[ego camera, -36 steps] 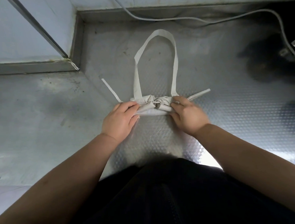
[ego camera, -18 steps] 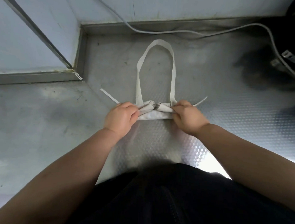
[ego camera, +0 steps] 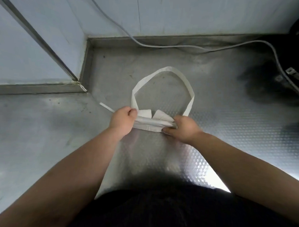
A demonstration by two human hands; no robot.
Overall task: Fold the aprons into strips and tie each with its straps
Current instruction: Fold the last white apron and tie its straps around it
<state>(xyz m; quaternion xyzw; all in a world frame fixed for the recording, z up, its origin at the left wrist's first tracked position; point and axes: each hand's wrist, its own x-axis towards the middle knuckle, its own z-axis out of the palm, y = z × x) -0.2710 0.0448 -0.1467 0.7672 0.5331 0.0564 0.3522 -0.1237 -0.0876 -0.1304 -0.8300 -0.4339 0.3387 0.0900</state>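
A white apron (ego camera: 152,124) folded into a narrow strip lies across the patterned metal surface (ego camera: 230,127). Its neck loop (ego camera: 166,71) arcs away from me in a rounded shape. My left hand (ego camera: 122,119) grips the strip's left end, fingers curled. A thin strap end (ego camera: 106,106) sticks out to the left past that hand. My right hand (ego camera: 184,129) pinches the strip's right end, thumb underneath. Two loose white flaps (ego camera: 159,114) stand up along the strip's far edge between my hands.
A grey cable (ego camera: 165,45) runs along the back wall's base to a dark appliance (ego camera: 298,56) at the far right. A raised metal ledge (ego camera: 35,87) with a slanted rail borders the left. My dark clothing fills the bottom of the view.
My hands moved apart along the bundle, stretching it into a longer strip. The bunched middle came apart into two flaps. The neck loop widened from a narrow arch into a rounder shape.
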